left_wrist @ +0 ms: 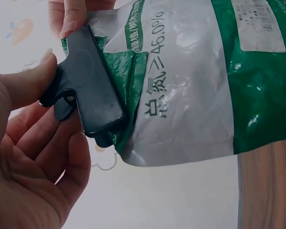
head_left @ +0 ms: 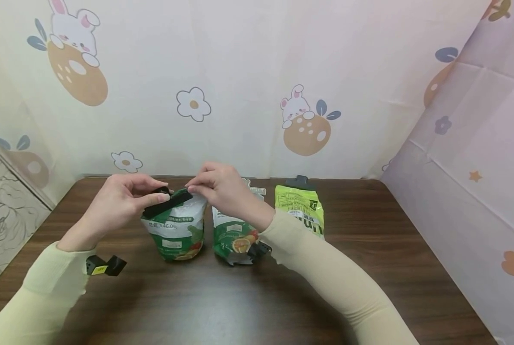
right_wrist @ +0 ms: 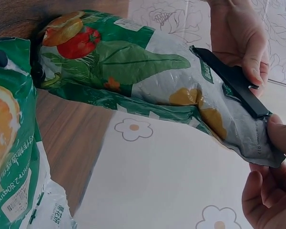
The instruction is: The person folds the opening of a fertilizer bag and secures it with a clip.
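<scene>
A green and white printed plastic bag (head_left: pixel 175 239) stands on the table at centre left, its top edge folded over. Across that fold lies a wide black bag clip (left_wrist: pixel 97 88). My left hand (head_left: pixel 116 206) pinches the clip's handles, thumb on one side and fingers on the other. My right hand (head_left: pixel 226 191) pinches the corner of the bag's top beside the clip's far end, thumb and fingers on opposite faces, as the right wrist view shows. In the left wrist view, right-hand fingertips (left_wrist: pixel 74 19) show at the clip's end.
A second green and white bag (head_left: pixel 233 235) stands just right of the first, partly behind my right arm. Further right is a yellow-green bag (head_left: pixel 300 201) with a black clip (head_left: pixel 301 182) at its top. A patterned curtain (head_left: pixel 239 57) hangs behind the wooden table (head_left: pixel 360 249).
</scene>
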Motion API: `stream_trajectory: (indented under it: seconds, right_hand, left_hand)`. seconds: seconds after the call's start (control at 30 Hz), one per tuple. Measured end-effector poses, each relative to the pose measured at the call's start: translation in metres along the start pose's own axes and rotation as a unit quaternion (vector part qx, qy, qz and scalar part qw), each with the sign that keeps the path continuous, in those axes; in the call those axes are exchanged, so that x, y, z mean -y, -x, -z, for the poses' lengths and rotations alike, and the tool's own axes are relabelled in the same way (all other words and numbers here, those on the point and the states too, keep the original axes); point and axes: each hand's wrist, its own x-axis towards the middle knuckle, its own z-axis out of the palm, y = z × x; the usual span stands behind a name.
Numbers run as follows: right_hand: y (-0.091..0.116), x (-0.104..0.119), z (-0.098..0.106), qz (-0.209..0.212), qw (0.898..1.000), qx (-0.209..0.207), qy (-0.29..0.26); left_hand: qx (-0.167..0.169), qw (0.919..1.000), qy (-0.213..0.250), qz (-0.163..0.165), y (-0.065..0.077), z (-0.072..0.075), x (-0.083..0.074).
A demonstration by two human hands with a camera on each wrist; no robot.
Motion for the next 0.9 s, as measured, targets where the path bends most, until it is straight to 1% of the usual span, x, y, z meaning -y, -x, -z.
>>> stream_trajectory:
  seconds: [0.17,0.23,0.5,0.67,0.9]
  right_hand:
    - [0.000,0.000,0.000,0.001,1.000,-0.003,-0.007]
    - [0.000,0.000,0.000,0.002,1.000,-0.002,-0.010]
    - [0.001,-0.001,-0.002,-0.013,1.000,0.012,-0.025]
    - [0.002,-0.003,-0.004,-0.018,0.999,0.016,-0.026]
    - [0.005,-0.006,-0.006,-0.020,0.999,0.016,-0.026]
  left_hand:
    - [0.002,0.9999,-0.010,0.000,0.001,-0.001,0.003]
    - [0.002,0.9999,-0.008,0.007,0.002,-0.002,0.005]
    - [0.013,0.9999,0.004,0.002,0.007,-0.004,0.017]
    - [0.018,0.9997,0.009,0.017,0.011,-0.006,0.026]
    - [0.015,0.9994,0.009,0.032,0.014,-0.007,0.034]
